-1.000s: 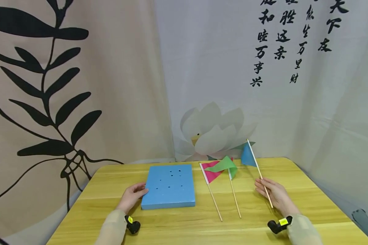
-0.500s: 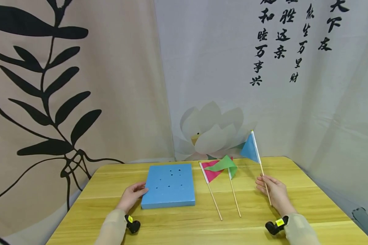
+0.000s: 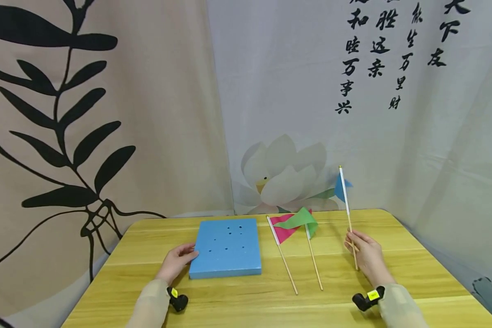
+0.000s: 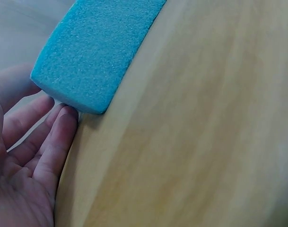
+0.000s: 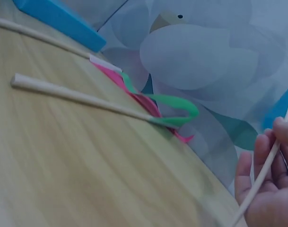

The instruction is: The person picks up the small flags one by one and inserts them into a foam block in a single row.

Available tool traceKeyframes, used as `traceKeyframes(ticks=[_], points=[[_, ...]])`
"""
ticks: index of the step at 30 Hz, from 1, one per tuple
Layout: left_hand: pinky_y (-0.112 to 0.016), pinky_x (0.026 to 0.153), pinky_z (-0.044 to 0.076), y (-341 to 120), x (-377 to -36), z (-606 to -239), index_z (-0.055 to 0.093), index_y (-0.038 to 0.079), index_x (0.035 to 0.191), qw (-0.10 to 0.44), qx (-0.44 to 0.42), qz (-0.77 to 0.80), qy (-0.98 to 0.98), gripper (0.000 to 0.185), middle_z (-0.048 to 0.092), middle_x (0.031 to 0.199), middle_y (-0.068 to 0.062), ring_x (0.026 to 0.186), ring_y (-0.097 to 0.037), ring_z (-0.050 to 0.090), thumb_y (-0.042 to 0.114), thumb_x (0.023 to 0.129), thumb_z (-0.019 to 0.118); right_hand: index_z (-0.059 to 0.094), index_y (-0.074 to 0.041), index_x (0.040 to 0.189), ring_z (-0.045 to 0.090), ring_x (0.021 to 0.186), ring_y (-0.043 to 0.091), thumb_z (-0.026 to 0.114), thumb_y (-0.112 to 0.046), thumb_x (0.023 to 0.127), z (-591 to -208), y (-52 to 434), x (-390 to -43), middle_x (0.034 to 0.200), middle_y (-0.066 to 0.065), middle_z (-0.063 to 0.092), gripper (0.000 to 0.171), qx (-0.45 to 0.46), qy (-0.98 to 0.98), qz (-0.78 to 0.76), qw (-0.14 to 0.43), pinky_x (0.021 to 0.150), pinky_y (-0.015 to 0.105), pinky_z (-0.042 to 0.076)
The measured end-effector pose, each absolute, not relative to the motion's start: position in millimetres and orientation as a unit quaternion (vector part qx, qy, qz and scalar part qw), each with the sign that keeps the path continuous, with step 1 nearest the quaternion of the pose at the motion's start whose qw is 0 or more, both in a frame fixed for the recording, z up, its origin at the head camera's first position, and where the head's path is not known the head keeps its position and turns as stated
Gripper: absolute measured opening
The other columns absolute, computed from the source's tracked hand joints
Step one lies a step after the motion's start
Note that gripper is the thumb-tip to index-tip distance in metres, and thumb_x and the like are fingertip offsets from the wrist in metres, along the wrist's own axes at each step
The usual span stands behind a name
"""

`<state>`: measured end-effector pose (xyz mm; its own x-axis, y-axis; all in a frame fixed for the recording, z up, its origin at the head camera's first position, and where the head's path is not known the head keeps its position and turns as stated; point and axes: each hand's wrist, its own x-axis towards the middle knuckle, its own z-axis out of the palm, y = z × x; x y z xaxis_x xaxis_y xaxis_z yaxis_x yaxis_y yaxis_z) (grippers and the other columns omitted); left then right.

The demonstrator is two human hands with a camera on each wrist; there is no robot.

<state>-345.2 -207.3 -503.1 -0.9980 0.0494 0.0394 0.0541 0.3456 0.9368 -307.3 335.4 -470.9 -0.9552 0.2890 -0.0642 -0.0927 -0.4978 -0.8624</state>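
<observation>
Bright blue foam block (image 3: 226,247), dotted with dark holes. Pink flag (image 3: 282,230), green flag (image 3: 301,220) and blue flag (image 3: 341,187), all on pale wooden sticks. Yellow-tan wood-grain bench (image 3: 270,300). Backdrop (image 3: 106,114) printed with black leaves, white lotus, black calligraphy.

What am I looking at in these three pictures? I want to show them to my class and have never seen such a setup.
A person sits at a wooden table wearing three cameras: one on the head, looking down at both hands, and one on each wrist. The left hand rests against the edge of a blue foam block with small holes; the left wrist view shows its fingers at the block's corner. The right hand holds the stick of a blue flag, nearly upright. A pink flag and a green flag lie on the table between the block and that hand.
</observation>
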Motion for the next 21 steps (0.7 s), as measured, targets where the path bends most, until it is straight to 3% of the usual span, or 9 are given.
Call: traceKeyframes(ticks=[21], points=[[-0.042, 0.091, 0.05, -209.7, -347.5, -506.0, 0.054, 0.0, 0.135, 0.0, -0.037, -0.584, -0.811, 0.052, 0.06, 0.124, -0.016, 0.11, -0.029, 0.058, 0.024, 0.091, 0.07, 0.067, -0.015, 0.077, 0.06, 0.082, 0.008, 0.052, 0.008, 0.096, -451.0, 282.0, -318.3, 0.091, -0.003, 0.061, 0.033, -0.032, -0.507, 0.856, 0.091, 0.081, 0.029, 0.054]])
